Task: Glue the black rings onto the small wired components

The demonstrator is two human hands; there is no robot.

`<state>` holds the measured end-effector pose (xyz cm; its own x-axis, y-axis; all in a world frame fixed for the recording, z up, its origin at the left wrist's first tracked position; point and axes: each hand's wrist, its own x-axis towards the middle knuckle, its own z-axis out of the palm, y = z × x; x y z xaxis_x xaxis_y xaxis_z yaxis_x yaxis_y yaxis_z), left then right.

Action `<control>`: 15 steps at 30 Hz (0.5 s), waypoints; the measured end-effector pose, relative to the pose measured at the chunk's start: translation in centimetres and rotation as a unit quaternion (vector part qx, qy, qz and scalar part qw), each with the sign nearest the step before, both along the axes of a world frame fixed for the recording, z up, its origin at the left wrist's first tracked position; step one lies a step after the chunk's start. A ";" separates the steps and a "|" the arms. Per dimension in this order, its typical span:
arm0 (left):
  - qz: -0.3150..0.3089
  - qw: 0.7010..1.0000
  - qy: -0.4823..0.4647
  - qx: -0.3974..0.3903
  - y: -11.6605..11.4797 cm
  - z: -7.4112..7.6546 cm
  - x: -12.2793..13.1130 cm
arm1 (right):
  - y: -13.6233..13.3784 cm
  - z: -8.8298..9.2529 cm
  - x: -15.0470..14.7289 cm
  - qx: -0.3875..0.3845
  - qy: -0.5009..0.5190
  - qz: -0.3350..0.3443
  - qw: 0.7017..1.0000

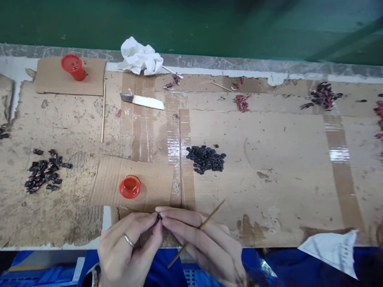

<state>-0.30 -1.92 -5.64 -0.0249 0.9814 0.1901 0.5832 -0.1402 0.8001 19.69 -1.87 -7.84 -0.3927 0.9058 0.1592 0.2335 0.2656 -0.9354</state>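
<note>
The small black part (157, 219) is by the worktop (284, 159)'s near edge, pinched by the left hand (130, 247)'s closed thumb and finger. The right hand (203, 243)'s fingertips meet it there, and I see a stick (213, 214) gripped between that hand's fingers.

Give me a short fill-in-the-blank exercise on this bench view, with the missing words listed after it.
1. The left hand, its fingertips on a small dark piece, shows a ring that is ____ in colour.
2. A thin stick is held between the fingers of the ____ hand.
3. The red cups in view number ____.
4. The crumpled tissue is ____ in colour.

Missing words: silver; right; two; white.
</note>
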 end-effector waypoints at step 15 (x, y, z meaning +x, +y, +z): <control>-0.009 0.998 -0.045 -0.054 1.9 1.4 -0.1 | 0.7 1.5 -1.4 0.067 -0.048 -0.045 0.996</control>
